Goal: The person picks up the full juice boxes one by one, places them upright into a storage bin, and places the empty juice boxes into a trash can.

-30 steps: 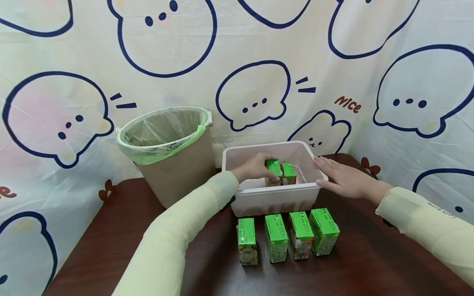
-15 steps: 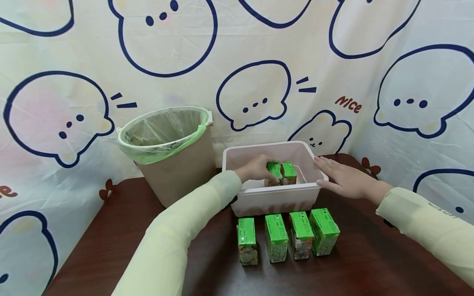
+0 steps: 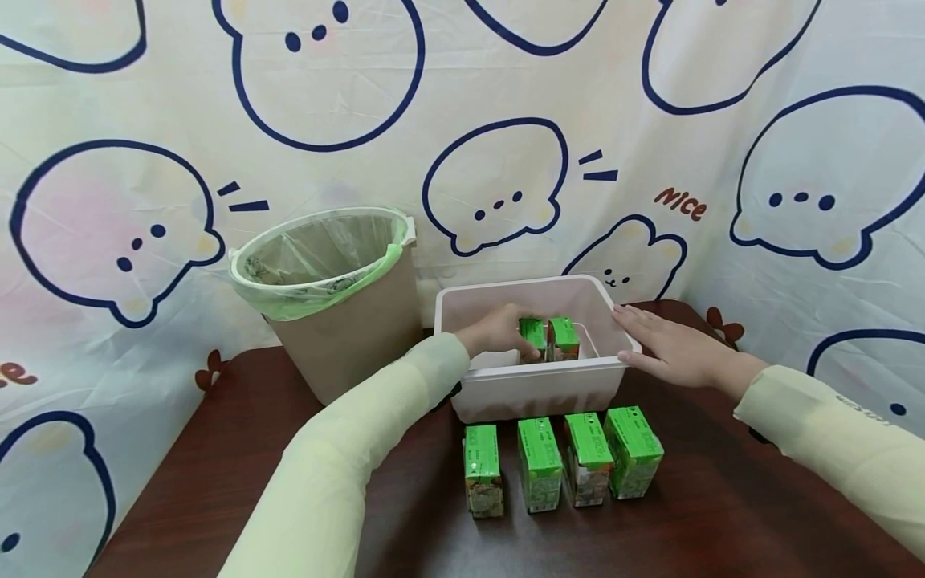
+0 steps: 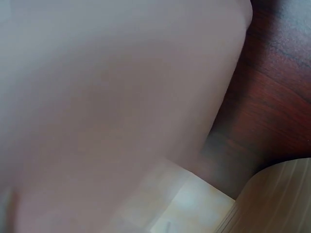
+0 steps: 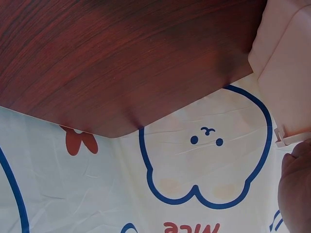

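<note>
Inside a pale pink plastic bin (image 3: pixel 538 393), my left hand (image 3: pixel 499 331) grips a small green-topped carton (image 3: pixel 532 331) between thumb and fingers. Another carton (image 3: pixel 564 331) of the same kind stands just right of it, a narrow gap between them. My right hand (image 3: pixel 668 349) rests on the bin's right rim, its fingers straight. In front of the bin stand several more green-topped cartons (image 3: pixel 538 445) in a row. The right wrist view catches part of the right hand (image 5: pixel 297 189) by the bin wall (image 5: pixel 286 68). A blurred pale surface fills most of the left wrist view.
A tall brown trash can (image 3: pixel 354 337) with a green liner bag (image 3: pixel 325 301) stands left of the bin. Everything rests on a dark red-brown wooden table (image 3: pixel 730 498). A cartoon-print cloth (image 3: pixel 376 177) hangs behind and at the sides.
The carton in my left hand has sunk a little and shifted slightly left, so the gap to its neighbour has widened. My right hand stays on the rim.
</note>
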Tool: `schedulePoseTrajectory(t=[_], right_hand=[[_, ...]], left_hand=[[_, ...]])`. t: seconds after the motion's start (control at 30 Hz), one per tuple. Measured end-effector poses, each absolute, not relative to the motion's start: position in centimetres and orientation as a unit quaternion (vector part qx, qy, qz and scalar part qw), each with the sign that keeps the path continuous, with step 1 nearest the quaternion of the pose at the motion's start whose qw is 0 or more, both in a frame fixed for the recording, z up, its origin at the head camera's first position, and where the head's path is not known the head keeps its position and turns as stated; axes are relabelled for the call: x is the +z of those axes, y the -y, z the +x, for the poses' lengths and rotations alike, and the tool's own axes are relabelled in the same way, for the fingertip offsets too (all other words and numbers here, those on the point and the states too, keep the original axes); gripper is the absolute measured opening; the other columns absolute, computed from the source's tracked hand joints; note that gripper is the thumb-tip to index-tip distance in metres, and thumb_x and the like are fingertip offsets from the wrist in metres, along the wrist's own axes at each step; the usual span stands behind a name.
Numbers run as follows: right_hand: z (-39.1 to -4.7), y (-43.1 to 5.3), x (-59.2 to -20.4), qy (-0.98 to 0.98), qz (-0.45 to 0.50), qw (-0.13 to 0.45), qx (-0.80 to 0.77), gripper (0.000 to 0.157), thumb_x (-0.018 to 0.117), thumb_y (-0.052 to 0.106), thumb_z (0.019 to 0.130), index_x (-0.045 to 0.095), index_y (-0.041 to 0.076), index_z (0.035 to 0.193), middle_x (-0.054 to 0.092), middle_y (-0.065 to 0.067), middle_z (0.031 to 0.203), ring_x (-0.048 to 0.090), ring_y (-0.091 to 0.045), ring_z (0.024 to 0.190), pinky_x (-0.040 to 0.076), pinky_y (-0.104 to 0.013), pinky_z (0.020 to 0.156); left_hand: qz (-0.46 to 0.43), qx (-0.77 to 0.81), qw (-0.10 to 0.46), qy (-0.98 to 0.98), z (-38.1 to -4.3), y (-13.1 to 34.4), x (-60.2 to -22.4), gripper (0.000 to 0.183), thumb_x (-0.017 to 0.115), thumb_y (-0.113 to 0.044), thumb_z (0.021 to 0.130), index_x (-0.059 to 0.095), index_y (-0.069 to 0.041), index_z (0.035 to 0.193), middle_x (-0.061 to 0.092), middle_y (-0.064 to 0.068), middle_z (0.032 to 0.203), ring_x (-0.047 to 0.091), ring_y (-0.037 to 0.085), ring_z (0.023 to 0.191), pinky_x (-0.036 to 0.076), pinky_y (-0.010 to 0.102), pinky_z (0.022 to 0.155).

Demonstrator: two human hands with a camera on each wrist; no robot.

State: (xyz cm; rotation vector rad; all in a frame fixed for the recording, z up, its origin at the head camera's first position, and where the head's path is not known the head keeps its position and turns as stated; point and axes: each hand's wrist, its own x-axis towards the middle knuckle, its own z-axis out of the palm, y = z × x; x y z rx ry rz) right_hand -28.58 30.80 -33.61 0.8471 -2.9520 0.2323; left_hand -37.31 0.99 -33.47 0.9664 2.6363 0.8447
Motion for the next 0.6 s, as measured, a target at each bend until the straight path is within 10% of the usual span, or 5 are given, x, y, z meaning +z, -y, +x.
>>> schedulePoseTrajectory(t=[0.33,0.6], right_hand=[[-28.58,-30.66,-33.86,0.958,0.275,0.033,0.077,0.078,0.043,0.056,0.098,0.019,0.008,0.155,0.018,-0.014,0.16,0.018,-0.036,0.144,0.024,-0.061,0.109],[-28.66,-30.77,-33.92,0.959,0.266,0.043,0.089,0.077,0.046,0.054,0.098,0.021,0.01,0.155,0.019,-0.011,0.16,0.019,-0.035,0.144,0.024,-0.059,0.11]], left_hand=[[0.316,0.29,0.104,-0.897,-37.5,-0.67,-33.67,0.063,0.08,-0.019,0.082,0.054,-0.007,0.139,0.058,0.004,0.133,0.052,0.015,0.091,0.043,0.022,0.073],[0.319,0.298,0.102,-0.894,-37.21,-0.28,-32.85,0.064,0.078,-0.018,0.084,0.051,-0.005,0.141,0.054,0.006,0.139,0.049,0.018,0.125,0.043,0.03,0.1]])
